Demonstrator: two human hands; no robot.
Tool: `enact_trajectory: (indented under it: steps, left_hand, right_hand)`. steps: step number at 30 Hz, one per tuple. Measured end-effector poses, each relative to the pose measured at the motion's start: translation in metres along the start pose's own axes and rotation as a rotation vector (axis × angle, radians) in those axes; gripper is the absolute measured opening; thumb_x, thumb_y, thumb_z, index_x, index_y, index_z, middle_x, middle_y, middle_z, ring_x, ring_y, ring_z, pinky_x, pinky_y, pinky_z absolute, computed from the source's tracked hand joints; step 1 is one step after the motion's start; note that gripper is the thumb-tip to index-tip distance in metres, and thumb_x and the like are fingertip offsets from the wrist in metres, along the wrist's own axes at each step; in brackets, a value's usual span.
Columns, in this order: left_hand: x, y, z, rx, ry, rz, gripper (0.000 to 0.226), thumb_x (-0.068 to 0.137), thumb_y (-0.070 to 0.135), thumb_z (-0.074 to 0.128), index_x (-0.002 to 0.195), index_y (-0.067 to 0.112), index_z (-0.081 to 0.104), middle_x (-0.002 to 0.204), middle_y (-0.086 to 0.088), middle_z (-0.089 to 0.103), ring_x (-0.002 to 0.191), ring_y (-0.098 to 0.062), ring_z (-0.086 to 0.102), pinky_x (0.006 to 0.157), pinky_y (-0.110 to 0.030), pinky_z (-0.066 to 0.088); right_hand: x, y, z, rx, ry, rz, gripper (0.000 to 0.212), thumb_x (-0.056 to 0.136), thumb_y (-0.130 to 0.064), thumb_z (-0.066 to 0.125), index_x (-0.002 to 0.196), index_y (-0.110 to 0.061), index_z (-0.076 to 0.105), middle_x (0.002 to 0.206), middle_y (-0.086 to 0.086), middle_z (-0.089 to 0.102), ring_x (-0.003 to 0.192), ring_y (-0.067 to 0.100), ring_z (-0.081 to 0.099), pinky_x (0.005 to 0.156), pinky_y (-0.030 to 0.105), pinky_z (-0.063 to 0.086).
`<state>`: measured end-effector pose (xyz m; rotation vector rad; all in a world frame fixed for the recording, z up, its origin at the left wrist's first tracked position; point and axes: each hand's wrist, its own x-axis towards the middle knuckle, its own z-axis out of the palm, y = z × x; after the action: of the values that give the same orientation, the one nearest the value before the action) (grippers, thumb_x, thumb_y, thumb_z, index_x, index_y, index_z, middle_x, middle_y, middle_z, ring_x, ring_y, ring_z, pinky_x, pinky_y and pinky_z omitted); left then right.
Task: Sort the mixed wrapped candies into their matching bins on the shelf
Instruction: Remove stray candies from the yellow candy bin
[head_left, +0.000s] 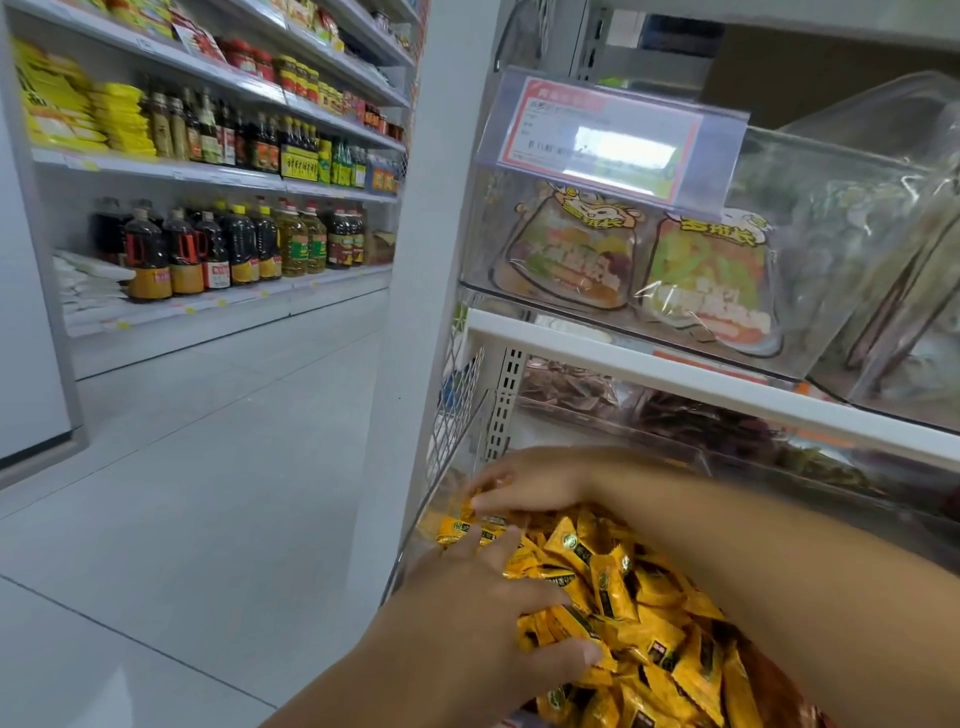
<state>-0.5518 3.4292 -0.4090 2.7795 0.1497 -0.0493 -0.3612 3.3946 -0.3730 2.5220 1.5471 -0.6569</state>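
— Where are the candies?

— The small yellow foil-wrapped candies (623, 597) lie heaped in a clear plastic bin (415, 540) on the lowest level in view, under the white metal shelf board (675, 374); each wrapper has a round green emblem and a dark band, but the print is too small to read.

— And the hands?

— The left hand (483, 618) lies flat on the heap, fingers spread and straight, thumb pressed against the wrappers, grasping nothing; the right hand (535, 480) reaches across to the bin's far left corner, fingers among the candies; it is blurred, so I cannot tell whether it pinches one.

— Any labels?

— A red-bordered white price card (602, 137) sits in a clear holder on the front of the upper transparent bin (831, 291); its text is smeared and glare covers the middle; behind that bin's wall stand two clear snack bags (571, 254), each with a cartoon figure and yellow characters I cannot make out.

— Beyond the shelf?

— Across the pale tiled floor (208, 493), dark and golden bottles (234, 249) with red and yellow labels line another rack; none can be read.
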Motion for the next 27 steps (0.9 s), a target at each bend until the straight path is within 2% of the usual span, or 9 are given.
enact_trajectory:
  steps: [3,5,9,15,18,21,23,25,27]
  left_hand:
    - [-0.001,-0.001,0.001,-0.002,0.054,0.011,0.056,0.078,0.084,0.033,0.132,0.067,0.03,0.161,0.019,-0.005,0.149,-0.014,-0.007,0.118,-0.048,0.009]
    - [-0.002,-0.002,0.003,0.011,0.06,0.016,0.057,0.078,0.084,0.033,0.133,0.066,0.03,0.161,0.019,-0.006,0.149,-0.014,-0.005,0.117,-0.047,0.01]
    - [-0.004,0.0,0.0,0.017,0.032,0.005,0.059,0.079,0.084,0.03,0.135,0.066,0.029,0.162,0.013,-0.003,0.149,-0.015,-0.007,0.117,-0.05,0.005]
    - [-0.007,0.001,-0.001,-0.03,0.076,0.029,0.058,0.083,0.079,0.036,0.138,0.061,0.031,0.161,0.017,-0.002,0.148,-0.01,-0.009,0.119,-0.042,0.004]
    - [-0.009,0.001,0.001,-0.034,0.165,0.024,0.062,0.088,0.071,0.04,0.145,0.054,0.022,0.162,0.015,-0.004,0.148,-0.008,-0.009,0.119,-0.038,0.003]
    - [-0.012,0.001,0.003,-0.068,0.218,-0.026,0.067,0.091,0.062,0.046,0.15,0.045,0.019,0.162,0.011,-0.003,0.148,-0.01,-0.003,0.121,-0.035,0.01]
    - [-0.015,0.002,0.002,-0.089,0.211,-0.07,0.073,0.09,0.062,0.05,0.152,0.039,0.018,0.162,0.01,-0.003,0.149,-0.012,0.004,0.118,-0.032,0.015]
    - [-0.02,0.003,-0.003,-0.072,0.188,-0.098,0.08,0.088,0.063,0.052,0.153,0.033,0.016,0.162,0.008,-0.006,0.148,-0.014,0.007,0.116,-0.028,0.018]
    - [-0.026,0.004,-0.01,-0.058,0.16,-0.113,0.084,0.088,0.061,0.054,0.154,0.031,0.012,0.162,0.008,-0.01,0.148,-0.015,0.008,0.116,-0.028,0.019]
  right_hand:
    - [0.016,0.007,0.015,-0.202,-0.137,0.011,0.045,0.093,-0.058,0.04,0.129,-0.037,0.055,0.139,-0.002,0.05,0.129,0.021,0.041,0.111,0.043,0.031]
    - [0.006,0.019,0.01,-0.307,-0.14,0.05,0.042,0.095,-0.055,0.04,0.124,-0.033,0.06,0.136,-0.002,0.053,0.127,0.021,0.043,0.111,0.042,0.03]
    - [-0.039,0.031,-0.008,-0.201,-0.071,0.088,0.034,0.095,-0.047,0.05,0.124,-0.035,0.063,0.131,-0.011,0.059,0.119,0.011,0.052,0.106,0.035,0.039]
    - [-0.117,0.023,-0.017,-0.004,0.185,0.067,0.047,0.098,-0.049,0.042,0.143,-0.04,0.038,0.148,-0.018,0.032,0.136,0.003,0.031,0.101,0.014,0.022]
    - [-0.151,0.029,-0.017,0.03,0.04,0.146,0.088,0.079,-0.058,0.067,0.149,-0.046,0.015,0.158,-0.015,0.016,0.143,0.008,0.021,0.116,0.027,0.019]
    - [-0.151,0.024,-0.007,-0.211,-0.226,0.297,0.123,0.064,-0.052,0.082,0.149,-0.045,-0.006,0.161,-0.006,0.013,0.146,0.019,0.018,0.119,0.039,0.02]
    - [-0.129,0.019,0.0,-0.238,-0.249,0.348,0.128,0.065,-0.044,0.085,0.148,-0.045,-0.012,0.161,0.003,0.011,0.144,0.029,0.024,0.115,0.042,0.027]
    - [-0.103,0.019,0.004,-0.082,-0.207,0.336,0.127,0.067,-0.032,0.086,0.149,-0.045,-0.01,0.161,0.007,0.006,0.139,0.035,0.034,0.109,0.043,0.038]
    - [-0.083,0.02,0.005,-0.019,-0.09,0.289,0.123,0.067,-0.027,0.086,0.152,-0.04,-0.003,0.161,0.006,0.009,0.14,0.032,0.033,0.11,0.039,0.037]
